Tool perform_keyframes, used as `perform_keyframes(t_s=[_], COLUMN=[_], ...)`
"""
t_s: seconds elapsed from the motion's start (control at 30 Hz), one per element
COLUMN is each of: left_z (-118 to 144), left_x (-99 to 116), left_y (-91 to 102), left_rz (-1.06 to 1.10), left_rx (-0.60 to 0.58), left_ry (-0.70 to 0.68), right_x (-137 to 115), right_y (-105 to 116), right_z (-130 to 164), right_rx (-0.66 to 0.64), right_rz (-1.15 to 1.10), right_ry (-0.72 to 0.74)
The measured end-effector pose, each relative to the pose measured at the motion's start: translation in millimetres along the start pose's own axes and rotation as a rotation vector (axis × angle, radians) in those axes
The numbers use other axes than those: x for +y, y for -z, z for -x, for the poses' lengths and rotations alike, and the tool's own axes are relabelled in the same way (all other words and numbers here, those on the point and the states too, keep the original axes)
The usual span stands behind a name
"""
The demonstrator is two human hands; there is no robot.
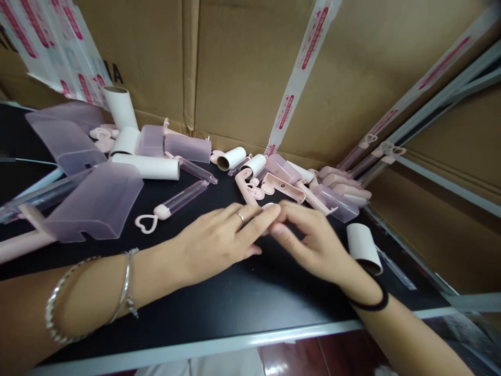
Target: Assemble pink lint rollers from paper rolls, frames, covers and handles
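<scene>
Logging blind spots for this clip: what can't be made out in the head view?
- Whatever the left hand and right hand pinch between their fingertips: covered by the fingers.
- Print on the tape strips on the cardboard wall: too small and blurred.
- The long clear tubes at left: cut off by the frame edge.
- The far ends of the pink parts in the pile: they overlap.

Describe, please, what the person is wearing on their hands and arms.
Both forearms are bare, with no sleeves. The left hand has a thin silver ring on one finger, and two silver bracelets sit on that forearm. The right hand has no rings in view; a black hair tie circles its wrist.
</scene>
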State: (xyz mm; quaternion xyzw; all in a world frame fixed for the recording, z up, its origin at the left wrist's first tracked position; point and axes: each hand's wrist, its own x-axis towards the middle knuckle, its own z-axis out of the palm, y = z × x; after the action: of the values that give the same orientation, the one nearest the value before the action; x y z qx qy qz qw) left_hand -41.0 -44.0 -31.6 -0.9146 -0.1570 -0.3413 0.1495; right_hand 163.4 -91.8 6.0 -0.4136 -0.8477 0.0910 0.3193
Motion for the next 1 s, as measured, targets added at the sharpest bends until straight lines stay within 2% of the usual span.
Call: perform_keyframes(t_s=[0.1, 0.17, 0.2, 0.27, 0.3, 0.33, 0.37, 0.43, 0.47, 0.5, 0.57, 0.63, 0.7, 0.77, 0.83, 0.9, 1.0], left_z=[2.0, 3.6, 4.4, 5.8, 6.3, 6.6, 6.5, 4.8, 3.4, 1.7, -1.7, -4.1, -4.8, -3.9, -1.6, 1.5, 5.3], left_x=[-1.3, -5.3, -7.3, -9.9, -10.4, -10.3, -9.6, -7.7, -6.8, -6.1, -5.8, -6.5, -7.7, -8.6, -9.8, -12.4, -20.8], left_y=[0.0, -1.1, -1.8, -3.1, -3.6, -3.9, -4.0, -3.8, -3.4, -3.1, -2.4, -2.3, -2.9, -4.0, -5.3, -6.4, -7.3], left_rz=[0.171, 0.271, 0.296, 0.316, 0.330, 0.353, 0.384, 0.461, 0.493, 0.524, 0.562, 0.590, 0.630, 0.669, 0.695, 0.730, 0.793], left_rx=[-0.071, -0.184, -0.233, -0.275, -0.277, -0.279, -0.283, -0.308, -0.328, -0.347, -0.380, -0.399, -0.406, -0.399, -0.375, -0.308, -0.123], left_ry=[0.029, 0.095, 0.131, 0.198, 0.228, 0.260, 0.296, 0.367, 0.400, 0.431, 0.489, 0.523, 0.510, 0.489, 0.494, 0.518, 0.567], right_x=[-13.9, -16.0, -15.2, -8.9, -2.8, 5.6, 16.2, 40.8, 52.3, 61.2, 67.2, 55.4, 32.1, 8.2, -7.4, -12.2, -5.1], right_y=[-21.1, -20.8, -14.7, 7.4, 21.2, 35.2, 48.3, 68.5, 75.0, 79.1, 81.2, 76.5, 66.8, 54.8, 44.4, 37.9, 33.5], right_z=[1.2, 5.7, 10.6, 27.9, 40.6, 55.5, 71.9, 104.9, 119.1, 130.4, 140.6, 132.8, 109.4, 77.6, 45.8, 19.9, -3.4], right_rx=[-0.038, -0.033, -0.005, 0.101, 0.165, 0.196, 0.173, -0.055, -0.151, -0.194, -0.213, -0.209, -0.228, -0.284, -0.355, -0.381, -0.309], right_rz=[-0.190, -0.126, -0.002, 0.417, 0.658, 0.869, 1.003, 0.995, 0.937, 0.900, 0.843, 0.755, 0.630, 0.534, 0.495, 0.493, 0.502], right_ry=[-0.095, -0.137, -0.163, -0.288, -0.390, -0.560, -0.746, -1.033, -1.130, -1.166, -1.058, -0.779, -0.493, -0.308, -0.201, -0.131, -0.056])
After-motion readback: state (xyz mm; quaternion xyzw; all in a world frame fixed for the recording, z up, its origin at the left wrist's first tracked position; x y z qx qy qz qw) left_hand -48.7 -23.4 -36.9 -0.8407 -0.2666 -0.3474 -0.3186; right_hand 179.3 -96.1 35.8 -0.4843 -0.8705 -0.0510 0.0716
